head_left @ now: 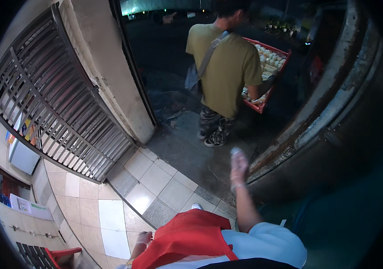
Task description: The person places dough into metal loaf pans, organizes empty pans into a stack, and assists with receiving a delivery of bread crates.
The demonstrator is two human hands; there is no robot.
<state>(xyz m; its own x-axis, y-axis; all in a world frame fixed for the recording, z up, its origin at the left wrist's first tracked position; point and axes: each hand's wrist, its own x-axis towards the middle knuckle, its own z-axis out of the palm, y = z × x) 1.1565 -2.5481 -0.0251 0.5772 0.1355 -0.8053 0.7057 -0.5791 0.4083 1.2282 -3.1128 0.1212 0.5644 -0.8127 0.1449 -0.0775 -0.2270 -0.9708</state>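
Right hand (239,167), in a clear, wrinkled film glove: extended forward, fingers straightened, just left of the near end of the rusted, flaking metal door edge (297,134); contact cannot be determined. Left hand (144,238): loosely curled at the left side of the smooth red fabric apron (189,231); grip cannot be determined. Near floor: glossy square tiles (173,195). Left: curved, slatted metal gate (56,103). Far: co-worker (225,67) carrying a rectangular red crate (258,107) of pale, rounded and elongated pieces (270,60).

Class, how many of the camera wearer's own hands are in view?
2: the left hand is low, beside the red apron; the right hand is stretched out ahead. Neither is fully hidden.
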